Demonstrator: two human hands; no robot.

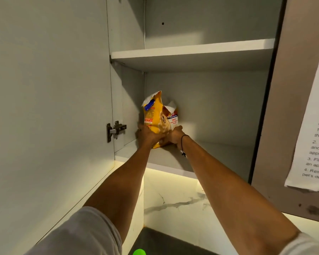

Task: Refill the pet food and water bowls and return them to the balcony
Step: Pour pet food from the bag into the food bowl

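Both hands clasp the base of the pet food bag [159,116]: left hand [147,134] on its left side, right hand [174,136] on its right. Bag upright, torn top open, on the lower cabinet shelf [173,159] at rear left, long axis vertical. Hands about equally near.

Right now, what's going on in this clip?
A person reaches up into an open wall cabinet with both arms. The left hand and right hand grip the bottom of a yellow pet food bag, which stands upright with its top torn open, at the back left of the lower shelf.
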